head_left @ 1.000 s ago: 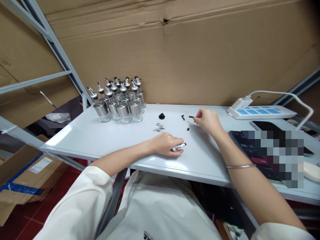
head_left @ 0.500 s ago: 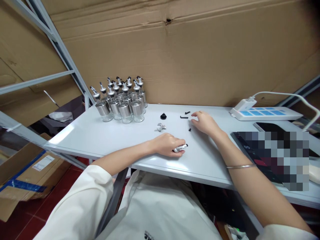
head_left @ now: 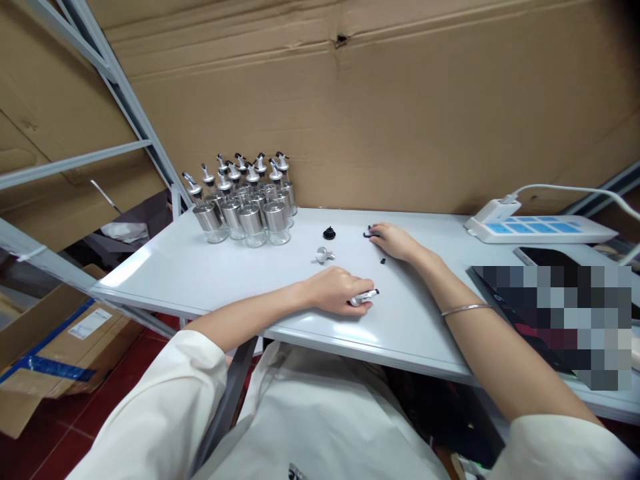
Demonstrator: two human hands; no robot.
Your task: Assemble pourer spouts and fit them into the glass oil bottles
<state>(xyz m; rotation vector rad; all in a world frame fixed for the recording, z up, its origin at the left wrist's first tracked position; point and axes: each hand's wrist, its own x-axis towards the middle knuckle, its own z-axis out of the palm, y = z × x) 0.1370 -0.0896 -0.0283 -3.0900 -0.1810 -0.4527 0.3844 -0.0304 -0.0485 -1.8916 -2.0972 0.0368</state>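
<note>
My left hand (head_left: 337, 293) is closed around a silver pourer spout (head_left: 364, 298) with a black tip, low over the front of the table. My right hand (head_left: 395, 241) is farther back, its fingertips closed on a small black L-shaped piece (head_left: 367, 235). Another small black piece (head_left: 370, 228) shows just behind those fingertips, partly hidden. A tiny black part (head_left: 383, 261) lies in front of the right hand. Left of it, a silver pourer top (head_left: 325, 255) rests on its side, and a black ribbed stopper (head_left: 329, 233) stands behind that.
Several glass bottles (head_left: 253, 223) with steel sleeves, many topped with pourers, are grouped at the back left. On the right are a white power strip (head_left: 540, 230), a phone (head_left: 543, 260) and a blurred-out screen (head_left: 550, 320). Cardboard (head_left: 400, 120) walls the back.
My right hand has moved left, and its fingers have closed in on the black L-shaped piece. My left hand keeps its grip on the pourer spout with little movement.
</note>
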